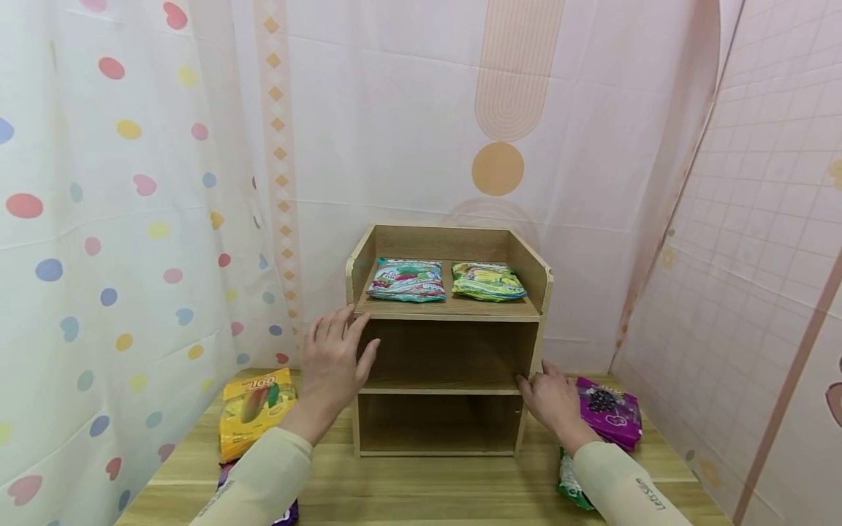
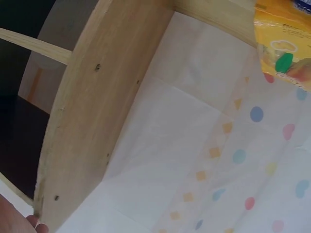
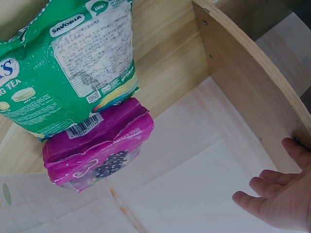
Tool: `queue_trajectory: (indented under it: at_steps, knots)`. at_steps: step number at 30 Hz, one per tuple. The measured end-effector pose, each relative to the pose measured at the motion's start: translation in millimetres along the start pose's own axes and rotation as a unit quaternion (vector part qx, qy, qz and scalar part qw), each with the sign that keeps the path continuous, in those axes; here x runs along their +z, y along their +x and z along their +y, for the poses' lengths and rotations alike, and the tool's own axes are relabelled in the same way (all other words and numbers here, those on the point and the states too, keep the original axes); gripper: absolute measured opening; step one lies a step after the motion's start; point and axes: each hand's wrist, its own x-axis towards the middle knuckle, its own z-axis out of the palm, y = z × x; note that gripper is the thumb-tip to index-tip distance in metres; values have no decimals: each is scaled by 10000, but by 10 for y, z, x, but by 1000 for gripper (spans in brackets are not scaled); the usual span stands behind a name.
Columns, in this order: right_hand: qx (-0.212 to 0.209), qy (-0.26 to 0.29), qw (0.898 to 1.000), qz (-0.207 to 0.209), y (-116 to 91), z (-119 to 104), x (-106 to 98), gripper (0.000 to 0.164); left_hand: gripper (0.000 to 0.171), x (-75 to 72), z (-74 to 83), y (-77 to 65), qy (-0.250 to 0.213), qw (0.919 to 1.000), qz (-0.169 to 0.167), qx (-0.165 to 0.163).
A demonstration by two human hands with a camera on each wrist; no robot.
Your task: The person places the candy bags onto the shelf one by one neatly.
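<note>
A small wooden three-tier shelf (image 1: 447,317) stands on the table between my hands. My left hand (image 1: 334,358) is at its upper left side, fingers spread, with fingertips right at the side panel's edge. Lower down on the right side is my right hand (image 1: 552,398), its thumb at the front edge near the middle board; in the right wrist view its fingers (image 3: 250,201) are loosely extended beside the outer panel (image 3: 252,82). On the top tier lie a teal-and-red snack bag (image 1: 408,280) and a yellow-green snack bag (image 1: 488,282), side by side.
Left of the shelf, a yellow mango-print bag (image 1: 256,409) lies on the wooden table (image 1: 421,489), with a purple bag (image 1: 286,516) partly hidden by my left sleeve. To the right are a purple grape-print bag (image 1: 610,413) and a green bag (image 3: 73,77). Patterned curtains (image 1: 408,146) surround the table.
</note>
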Motion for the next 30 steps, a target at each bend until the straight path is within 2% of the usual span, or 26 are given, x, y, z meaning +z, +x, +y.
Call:
queue_trajectory:
  at_steps: [8, 14, 19, 22, 25, 30]
  knots:
    - [-26, -19, 10000, 30, 8, 4, 1, 43, 43, 7, -171, -142, 162, 9996, 145, -198]
    - [3, -6, 10000, -28, 14, 6, -1, 43, 42, 0, -312, -329, 273, 9979, -79, -584]
    - [70, -131, 9998, -139, 16, -5, -30, 44, 43, -37, -415, -513, 401, 9939, -511, -897]
    - [88, -247, 9995, -193, 18, -5, -44, 45, 43, -75, -472, -626, 555, 9887, -837, -1118]
    - [99, -282, 9992, -255, 19, -5, -57, 45, 43, -119, -528, -731, 671, 9794, -1303, -1391]
    - [71, -298, 9989, -345, 26, -3, -69, 47, 46, -183, -623, -869, 787, 9561, -2138, -1843]
